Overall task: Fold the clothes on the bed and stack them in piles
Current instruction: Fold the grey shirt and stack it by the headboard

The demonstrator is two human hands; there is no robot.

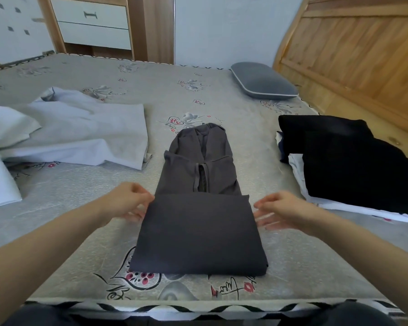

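**Grey garment: half-folded at the near edge of the bed, one fold outstanding**

The grey garment (198,208) lies lengthwise in the middle of the bed (127,74), its near end at the edge closest to us. We find the sides already turned in to a narrow strip, and the lower part doubled over into a flat rectangle; the collar end beyond it remains unfolded.

The left hand (127,202) sits at the left corner of the folded edge, fingers lightly curled; they appear to touch the cloth, but motion blur prevents us from confirming a pinch. The right hand (285,209) is just beside the right corner, fingers spread and relaxed, holding nothing.

To the right rests a pile of folded clothes (353,165), dark items over white ones. To the left, pale unfolded clothes (76,132) await attention. A grey pillow (262,82) lies by the wooden headboard (353,55).

Risks, in our judgement:
- Lifting with only one corner secured would let the doubled layer slide open and skew the rectangle.
- The turned-in sides at the collar end look loose; a quick second fold may spring them outward.
- The right-hand pile already leans toward the mattress edge; a careless placement on top could topple it.
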